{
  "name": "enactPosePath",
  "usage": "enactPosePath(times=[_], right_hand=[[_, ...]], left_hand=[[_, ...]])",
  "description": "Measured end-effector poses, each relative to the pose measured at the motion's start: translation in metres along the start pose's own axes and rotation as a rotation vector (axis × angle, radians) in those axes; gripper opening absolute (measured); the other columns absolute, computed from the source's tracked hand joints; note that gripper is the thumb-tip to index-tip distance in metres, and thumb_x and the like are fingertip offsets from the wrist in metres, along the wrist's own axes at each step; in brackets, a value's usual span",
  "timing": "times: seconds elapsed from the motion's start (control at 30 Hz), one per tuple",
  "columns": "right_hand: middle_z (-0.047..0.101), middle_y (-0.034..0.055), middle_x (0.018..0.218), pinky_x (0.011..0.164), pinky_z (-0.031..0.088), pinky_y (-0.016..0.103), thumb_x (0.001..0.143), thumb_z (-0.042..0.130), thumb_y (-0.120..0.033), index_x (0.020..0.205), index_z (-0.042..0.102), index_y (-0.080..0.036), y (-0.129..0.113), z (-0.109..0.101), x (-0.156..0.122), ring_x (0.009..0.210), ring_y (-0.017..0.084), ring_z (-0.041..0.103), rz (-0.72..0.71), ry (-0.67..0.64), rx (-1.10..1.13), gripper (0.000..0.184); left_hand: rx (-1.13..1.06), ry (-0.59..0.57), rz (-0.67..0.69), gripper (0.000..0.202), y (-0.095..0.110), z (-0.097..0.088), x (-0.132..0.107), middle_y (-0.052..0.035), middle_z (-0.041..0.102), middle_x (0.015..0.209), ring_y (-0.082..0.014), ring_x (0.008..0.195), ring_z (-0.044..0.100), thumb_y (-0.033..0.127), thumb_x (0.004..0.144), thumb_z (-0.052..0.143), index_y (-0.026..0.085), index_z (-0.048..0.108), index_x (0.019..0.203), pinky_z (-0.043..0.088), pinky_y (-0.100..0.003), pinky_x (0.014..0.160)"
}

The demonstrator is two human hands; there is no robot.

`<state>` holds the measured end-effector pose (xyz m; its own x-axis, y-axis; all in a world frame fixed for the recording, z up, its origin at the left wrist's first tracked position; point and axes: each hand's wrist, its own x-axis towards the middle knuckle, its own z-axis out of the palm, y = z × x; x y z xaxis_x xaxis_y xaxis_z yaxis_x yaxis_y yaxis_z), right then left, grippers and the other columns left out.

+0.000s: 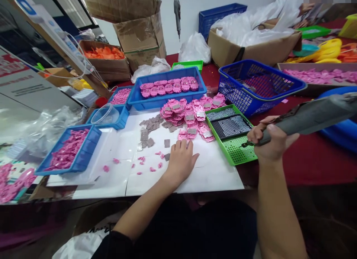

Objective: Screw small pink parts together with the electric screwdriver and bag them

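Observation:
My right hand [270, 140] is wrapped round a grey electric screwdriver [309, 116], whose tip points left over a green tray [232, 163]. In that tray, small screws [221, 113] and a black perforated plate [230, 128] lie. My left hand [181, 160] rests palm down on the white sheet, fingers stretched out and thumb apart. Its fingertips are at the near edge of a pile of pink plastic casings [192, 132]; whether they touch one is hard to see. Grey flat plates [150, 123] are scattered to its left, with small pink pieces [152, 169] nearer me.
A blue tray [167, 97] of pink assemblies stands behind the pile. At the left is a blue bin [86, 155] of pink parts. A blue basket [237, 99] stands at back right, before a cardboard box [228, 49]. Another screwdriver [177, 15] hangs above.

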<state>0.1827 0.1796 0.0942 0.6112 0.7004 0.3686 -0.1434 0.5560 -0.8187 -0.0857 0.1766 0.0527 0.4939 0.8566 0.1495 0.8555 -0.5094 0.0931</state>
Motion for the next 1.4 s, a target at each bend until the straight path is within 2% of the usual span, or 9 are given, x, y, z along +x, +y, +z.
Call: enactPosePath(times=[0.2,0.37,0.5,0.6,0.77,0.9,1.0,1.17,1.4], right_hand=[[0.046,-0.0047,0.044,0.037,0.027,0.027,0.064,0.084,-0.037,0.079,0.069,-0.024,-0.001,-0.001,-0.001,0.033,0.011,0.035,0.007,-0.044,0.012,0.024],[0.043,-0.0073,0.043,0.036,0.030,0.025,0.068,0.082,-0.043,0.077,0.063,-0.026,0.001,-0.003,-0.001,0.032,0.011,0.032,-0.006,-0.063,0.000,0.028],[0.044,-0.0106,0.045,0.038,0.033,0.023,0.072,0.081,-0.049,0.084,0.061,-0.025,0.003,-0.004,-0.005,0.033,0.010,0.034,-0.043,-0.029,-0.050,0.033],[0.045,-0.0107,0.047,0.039,0.034,0.023,0.073,0.082,-0.051,0.086,0.061,-0.024,0.003,-0.001,-0.006,0.034,0.010,0.036,-0.068,-0.014,-0.090,0.036],[0.043,-0.0110,0.046,0.038,0.034,0.023,0.077,0.074,-0.045,0.084,0.058,-0.025,-0.015,0.012,-0.007,0.033,0.010,0.034,-0.131,-0.006,-0.117,0.026],[0.038,-0.0120,0.046,0.037,0.030,0.025,0.079,0.067,-0.046,0.087,0.059,-0.027,-0.040,0.027,-0.029,0.032,0.011,0.026,-0.154,-0.032,-0.098,0.023],[0.040,-0.0113,0.048,0.037,0.032,0.026,0.080,0.069,-0.044,0.089,0.062,-0.027,-0.048,0.040,-0.059,0.032,0.012,0.026,-0.116,-0.079,-0.092,0.020],[0.045,-0.0098,0.050,0.035,0.035,0.027,0.087,0.068,-0.039,0.092,0.065,-0.028,-0.041,0.051,-0.101,0.032,0.012,0.028,-0.063,-0.147,-0.100,0.013],[0.044,-0.0105,0.052,0.036,0.034,0.026,0.090,0.065,-0.041,0.095,0.064,-0.027,-0.030,0.046,-0.118,0.033,0.012,0.028,-0.116,-0.116,-0.176,0.015]], left_hand=[[-0.046,0.079,0.004,0.014,-0.001,0.000,-0.031,-0.0113,0.071,0.105,-0.0322,0.103,0.064,0.031,0.110,0.074,0.019,0.073,0.104,0.053,-0.047,0.089],[-0.195,0.156,0.034,0.019,0.002,0.005,-0.040,-0.0062,0.071,0.095,-0.0274,0.097,0.063,0.025,0.109,0.074,0.021,0.071,0.091,0.051,-0.045,0.092],[-0.360,0.176,0.051,0.004,0.013,0.013,-0.036,-0.0047,0.072,0.101,-0.0244,0.098,0.066,0.018,0.107,0.074,0.022,0.076,0.107,0.053,-0.042,0.094],[-0.458,0.189,0.115,0.023,0.026,0.020,-0.037,-0.0063,0.075,0.110,-0.0246,0.103,0.069,0.012,0.105,0.072,0.024,0.078,0.124,0.055,-0.043,0.097],[-0.636,0.158,0.252,0.022,0.037,0.025,-0.046,-0.0088,0.076,0.117,-0.0247,0.108,0.073,0.020,0.108,0.075,0.022,0.079,0.129,0.061,-0.043,0.099],[-0.739,0.131,0.251,0.018,0.038,0.024,-0.047,-0.0107,0.076,0.116,-0.0245,0.110,0.072,0.025,0.115,0.065,0.021,0.080,0.124,0.063,-0.042,0.100],[-0.754,0.144,0.216,0.017,0.039,0.025,-0.044,-0.0143,0.075,0.116,-0.0270,0.113,0.071,0.028,0.114,0.068,0.016,0.079,0.118,0.062,-0.043,0.103],[-0.784,0.069,0.274,0.018,0.038,0.031,-0.042,-0.0115,0.079,0.114,-0.0250,0.110,0.072,0.030,0.115,0.067,0.019,0.081,0.110,0.061,-0.042,0.099],[-0.823,0.087,0.304,0.017,0.034,0.034,-0.043,-0.0093,0.082,0.114,-0.0250,0.109,0.073,0.034,0.114,0.072,0.019,0.080,0.111,0.059,-0.041,0.095]])
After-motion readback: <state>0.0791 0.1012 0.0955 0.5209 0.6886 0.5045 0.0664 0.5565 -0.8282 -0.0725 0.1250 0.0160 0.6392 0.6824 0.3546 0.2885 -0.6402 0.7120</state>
